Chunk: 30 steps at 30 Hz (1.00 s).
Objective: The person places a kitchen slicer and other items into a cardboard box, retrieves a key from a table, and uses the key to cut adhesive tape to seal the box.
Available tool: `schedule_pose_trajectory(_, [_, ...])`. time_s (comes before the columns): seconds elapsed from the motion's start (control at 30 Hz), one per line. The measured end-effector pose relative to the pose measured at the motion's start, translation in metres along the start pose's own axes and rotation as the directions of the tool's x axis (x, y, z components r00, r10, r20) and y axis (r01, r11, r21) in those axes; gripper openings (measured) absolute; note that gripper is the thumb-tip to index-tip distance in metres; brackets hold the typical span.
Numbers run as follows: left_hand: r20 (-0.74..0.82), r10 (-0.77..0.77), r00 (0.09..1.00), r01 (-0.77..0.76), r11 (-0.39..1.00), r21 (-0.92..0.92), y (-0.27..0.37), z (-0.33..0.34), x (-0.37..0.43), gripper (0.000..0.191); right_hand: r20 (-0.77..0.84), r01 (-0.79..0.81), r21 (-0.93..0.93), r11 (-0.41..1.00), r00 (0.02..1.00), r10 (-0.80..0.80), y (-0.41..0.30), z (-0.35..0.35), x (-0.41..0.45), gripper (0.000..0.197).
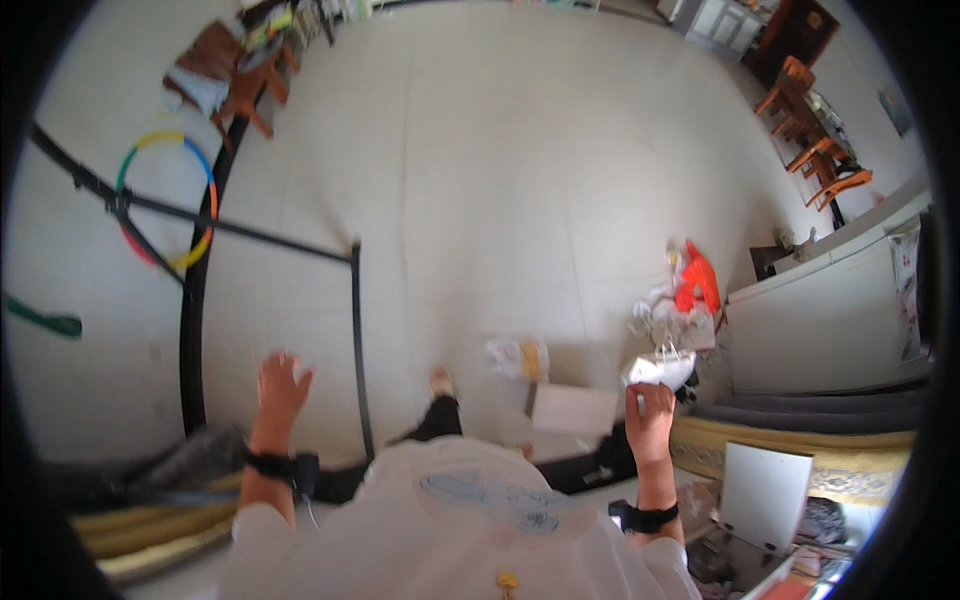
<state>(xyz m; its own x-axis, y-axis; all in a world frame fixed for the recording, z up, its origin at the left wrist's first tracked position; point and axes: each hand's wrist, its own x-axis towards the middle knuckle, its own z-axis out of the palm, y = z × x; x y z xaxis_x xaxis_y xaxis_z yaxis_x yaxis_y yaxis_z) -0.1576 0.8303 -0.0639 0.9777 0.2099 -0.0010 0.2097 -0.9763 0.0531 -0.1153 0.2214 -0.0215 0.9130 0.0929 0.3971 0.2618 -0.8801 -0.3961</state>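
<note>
My left hand (281, 386) is raised over the floor at the left, fingers apart, with nothing in it. My right hand (651, 412) has its fingers curled at the near edge of a white bag (660, 367) and appears to grip it. The bag's thin handles point away from me. Just left of that hand lies a pale, flat-topped box (574, 409) on the floor. A white and yellow packet (519, 358) rests beyond the box.
Loose wrappings and a red plastic bag (697, 277) lie beyond the white bag. A black metal frame (358, 337) stands at left, near a multicoloured hoop (211, 199). A white cabinet (817, 322) is at right. An open drawer with clutter sits below a white panel (766, 495).
</note>
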Motion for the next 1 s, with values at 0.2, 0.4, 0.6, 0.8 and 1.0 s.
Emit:
schedule_pose_trajectory(0.2, [0.075, -0.163, 0.984, 0.173, 0.975, -0.143, -0.044, 0.000, 0.034, 0.036, 0.035, 0.072, 0.086, 0.994, 0.997, -0.076, -0.060, 0.077, 0.076, 0.011])
schedule_pose_trajectory(0.4, [0.112, -0.092, 0.989, 0.120, 0.954, -0.276, -0.044, -0.010, 0.117, 0.035, 0.074, 0.062, 0.079, 0.995, 0.995, -0.068, -0.089, 0.119, 0.155, 0.005])
schedule_pose_trajectory(0.6, [0.029, 0.044, 0.999, -0.031, 0.932, -0.362, -0.011, 0.011, 0.200, 0.036, 0.091, 0.010, 0.096, 0.995, 0.996, -0.019, -0.079, 0.158, 0.219, 0.002])
schedule_pose_trajectory(0.8, [0.012, 0.096, 0.995, -0.084, 0.915, -0.394, 0.035, 0.025, 0.329, 0.035, 0.091, -0.012, 0.090, 0.996, 0.996, 0.003, -0.046, 0.197, 0.311, 0.002])
schedule_pose_trajectory(1.0, [0.173, 0.088, 0.981, -0.043, 0.968, -0.247, 0.056, 0.087, 0.446, 0.040, -0.011, -0.157, 0.048, 0.986, 0.987, 0.158, 0.044, 0.190, 0.373, 0.003])
